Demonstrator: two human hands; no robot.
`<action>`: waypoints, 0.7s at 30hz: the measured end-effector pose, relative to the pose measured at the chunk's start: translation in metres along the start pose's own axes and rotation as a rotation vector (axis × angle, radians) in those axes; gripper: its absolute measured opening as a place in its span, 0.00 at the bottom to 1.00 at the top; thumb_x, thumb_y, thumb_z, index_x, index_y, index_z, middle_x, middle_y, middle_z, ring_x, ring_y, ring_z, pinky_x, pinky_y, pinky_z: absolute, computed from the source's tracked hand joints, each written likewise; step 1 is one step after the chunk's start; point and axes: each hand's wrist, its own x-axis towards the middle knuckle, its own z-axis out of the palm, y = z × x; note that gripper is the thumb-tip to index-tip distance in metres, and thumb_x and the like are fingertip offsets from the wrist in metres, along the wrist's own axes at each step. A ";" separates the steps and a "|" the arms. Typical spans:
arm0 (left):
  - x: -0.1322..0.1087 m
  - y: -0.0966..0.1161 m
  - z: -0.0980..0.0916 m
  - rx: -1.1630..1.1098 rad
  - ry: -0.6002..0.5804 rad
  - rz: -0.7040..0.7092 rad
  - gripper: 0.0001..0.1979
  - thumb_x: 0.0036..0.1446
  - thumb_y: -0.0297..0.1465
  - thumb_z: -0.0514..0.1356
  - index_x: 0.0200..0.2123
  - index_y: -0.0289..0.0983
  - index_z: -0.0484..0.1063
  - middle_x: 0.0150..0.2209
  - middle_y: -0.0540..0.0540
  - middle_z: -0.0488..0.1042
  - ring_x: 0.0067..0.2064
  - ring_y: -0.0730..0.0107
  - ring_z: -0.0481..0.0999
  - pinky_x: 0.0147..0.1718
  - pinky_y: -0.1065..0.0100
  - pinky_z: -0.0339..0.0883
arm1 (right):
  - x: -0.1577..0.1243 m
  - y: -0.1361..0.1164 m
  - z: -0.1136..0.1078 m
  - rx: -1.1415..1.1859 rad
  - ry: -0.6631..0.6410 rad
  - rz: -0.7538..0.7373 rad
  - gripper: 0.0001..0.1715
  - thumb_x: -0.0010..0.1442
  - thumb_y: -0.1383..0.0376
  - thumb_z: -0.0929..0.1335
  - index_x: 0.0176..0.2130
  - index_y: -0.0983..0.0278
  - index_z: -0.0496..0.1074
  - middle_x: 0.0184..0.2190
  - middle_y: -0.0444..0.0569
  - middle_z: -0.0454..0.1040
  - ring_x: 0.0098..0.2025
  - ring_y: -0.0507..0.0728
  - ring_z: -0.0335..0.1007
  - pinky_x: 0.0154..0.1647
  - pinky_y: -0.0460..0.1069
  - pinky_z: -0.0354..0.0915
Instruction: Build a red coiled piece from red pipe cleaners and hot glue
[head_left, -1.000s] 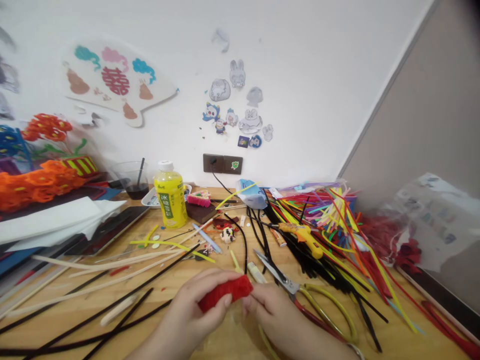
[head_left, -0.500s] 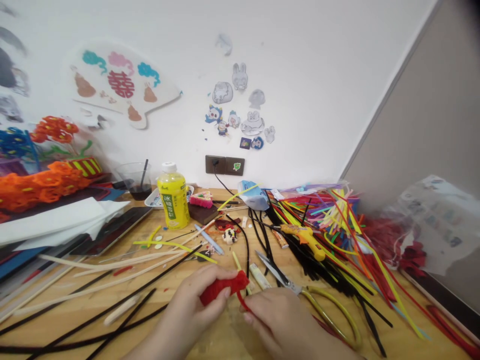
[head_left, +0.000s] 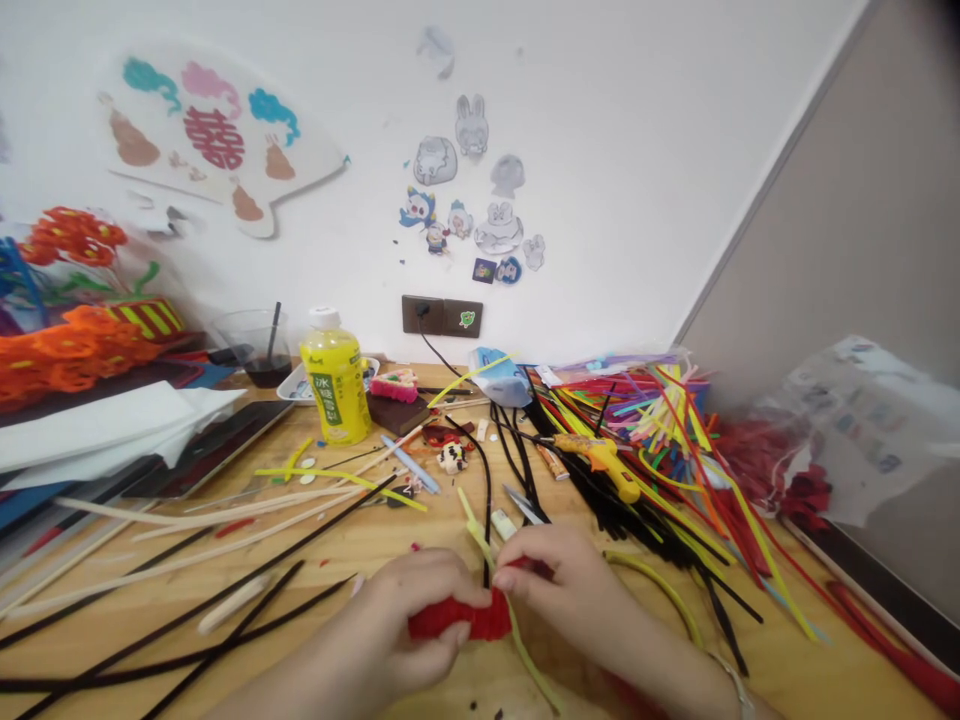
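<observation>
My left hand point(head_left: 416, 610) is closed round a red fuzzy roll point(head_left: 491, 618) that looks like coiled pipe cleaner. My right hand point(head_left: 559, 580) is pinched at the roll's right end, with a red strand point(head_left: 536, 567) showing at its fingers. A pale yellow-green pipe cleaner point(head_left: 529, 665) runs between the hands and down towards the table's near edge. Partly hidden behind my right hand lie scissors point(head_left: 667, 590) with yellow handles. A small whitish tube point(head_left: 502, 524) is just beyond the fingers.
A yellow glue gun point(head_left: 600, 462) lies among bundled black and coloured pipe cleaners point(head_left: 652, 520) at right. A yellow drink bottle point(head_left: 335, 385) and a cup point(head_left: 262, 350) stand at the back left. Black and cream strips point(head_left: 225, 610) cross the left table, beside a tablet point(head_left: 217, 455).
My right hand has risen and now covers more of the scissors. The red roll has moved slightly down and right. The view has shifted, and the yellow-green strand now shows below the hands.
</observation>
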 end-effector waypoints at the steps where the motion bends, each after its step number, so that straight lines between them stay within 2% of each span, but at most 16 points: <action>1: 0.000 0.000 0.000 -0.023 0.016 -0.001 0.15 0.43 0.20 0.55 0.33 0.39 0.74 0.30 0.47 0.78 0.31 0.68 0.75 0.33 0.70 0.66 | 0.002 0.003 0.002 0.101 0.004 0.049 0.14 0.56 0.59 0.66 0.25 0.65 0.72 0.21 0.43 0.68 0.26 0.50 0.62 0.27 0.44 0.57; 5: 0.004 0.007 -0.006 -0.093 0.067 -0.093 0.15 0.43 0.22 0.55 0.34 0.39 0.75 0.31 0.46 0.79 0.32 0.67 0.77 0.31 0.72 0.67 | 0.006 0.012 0.014 0.414 0.010 0.183 0.18 0.51 0.53 0.68 0.25 0.67 0.71 0.20 0.42 0.65 0.25 0.49 0.59 0.26 0.44 0.56; 9: 0.007 0.014 -0.011 -0.148 0.050 -0.133 0.16 0.47 0.24 0.55 0.40 0.39 0.76 0.33 0.45 0.79 0.34 0.65 0.77 0.33 0.70 0.68 | 0.005 0.013 0.023 0.698 -0.062 0.398 0.21 0.48 0.50 0.69 0.25 0.66 0.68 0.14 0.37 0.58 0.17 0.46 0.50 0.20 0.43 0.51; 11: 0.008 0.013 -0.011 -0.180 0.060 -0.160 0.15 0.48 0.26 0.55 0.38 0.39 0.77 0.32 0.44 0.79 0.33 0.65 0.78 0.32 0.70 0.69 | 0.004 0.011 0.027 0.785 -0.085 0.429 0.21 0.49 0.50 0.69 0.24 0.66 0.66 0.11 0.34 0.54 0.15 0.45 0.46 0.18 0.43 0.51; 14: 0.006 0.008 -0.008 -0.239 0.107 -0.255 0.13 0.49 0.27 0.56 0.37 0.39 0.77 0.34 0.44 0.80 0.36 0.63 0.78 0.36 0.68 0.69 | 0.003 0.011 0.032 0.755 -0.050 0.408 0.20 0.52 0.51 0.67 0.24 0.66 0.66 0.12 0.35 0.53 0.15 0.45 0.44 0.18 0.42 0.48; 16: 0.004 0.005 -0.005 -0.272 0.113 -0.319 0.13 0.48 0.28 0.56 0.37 0.39 0.76 0.36 0.45 0.80 0.38 0.62 0.77 0.38 0.67 0.69 | 0.003 0.011 0.034 0.673 -0.004 0.384 0.16 0.53 0.56 0.67 0.24 0.67 0.67 0.15 0.37 0.56 0.18 0.46 0.47 0.20 0.42 0.47; 19: 0.003 0.005 -0.002 -0.293 0.066 -0.355 0.14 0.47 0.28 0.56 0.38 0.40 0.76 0.38 0.45 0.80 0.39 0.61 0.77 0.39 0.66 0.69 | 0.003 0.009 0.034 0.527 0.039 0.311 0.10 0.52 0.65 0.66 0.23 0.67 0.68 0.19 0.39 0.58 0.23 0.47 0.52 0.24 0.43 0.49; 21: 0.003 0.007 -0.002 -0.310 0.041 -0.345 0.14 0.46 0.27 0.57 0.38 0.40 0.76 0.38 0.45 0.80 0.40 0.61 0.77 0.40 0.66 0.68 | 0.004 0.006 0.032 0.451 0.045 0.277 0.10 0.52 0.67 0.64 0.21 0.67 0.66 0.19 0.40 0.59 0.25 0.49 0.53 0.25 0.43 0.50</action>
